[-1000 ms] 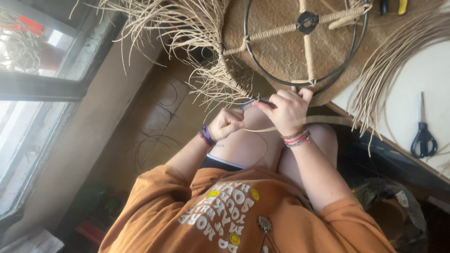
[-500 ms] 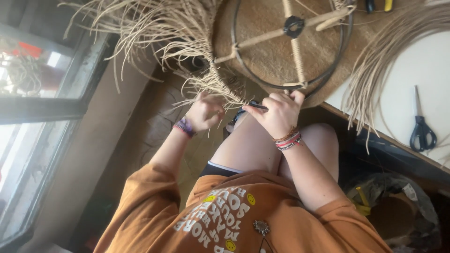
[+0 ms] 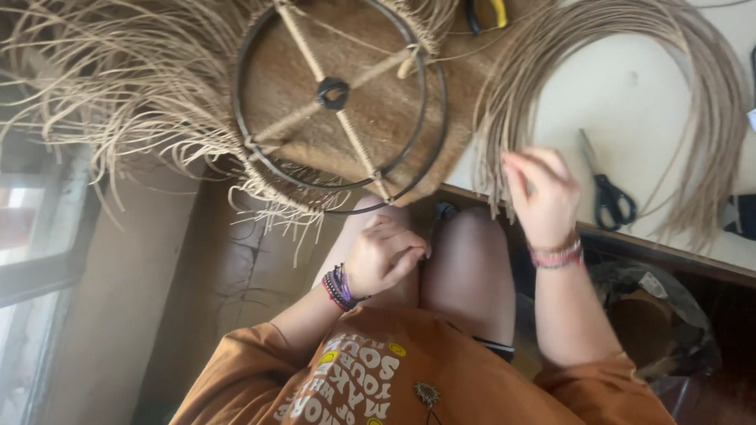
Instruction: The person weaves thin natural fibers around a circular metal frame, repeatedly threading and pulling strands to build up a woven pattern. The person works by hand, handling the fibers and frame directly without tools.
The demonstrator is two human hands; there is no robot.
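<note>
- the right hand [image 3: 543,197] is reaching up at the loose bundle of pale straw strands [image 3: 693,102] curving over the white table [image 3: 630,86]; fingers are spread a bit and brushing the hanging strand ends, but it's blurry so I can't tell whether they're actually pinching one
- the left hand [image 3: 382,256] is sitting lower, just above the bare knees, fingers curled in loosely; can't tell if it's gripping anything, nothing's really showing in there
- left wrist is wearing a stack of dark and purple bracelets [image 3: 339,287], right wrist a couple of pink and red bands [image 3: 555,256]
- the round dark metal ring frame [image 3: 339,94] with straw-wrapped spokes is lying on a brown woven mat, just past the knees, with a shaggy straw fringe [image 3: 118,86] hanging off its left side
- black-handled scissors [image 3: 606,189] are lying on the white table just right of the right hand, not touching it
- yellow-handled pliers [image 3: 484,12] are peeking in at the top edge
- the person is wearing an orange printed shirt [image 3: 409,386]
</note>
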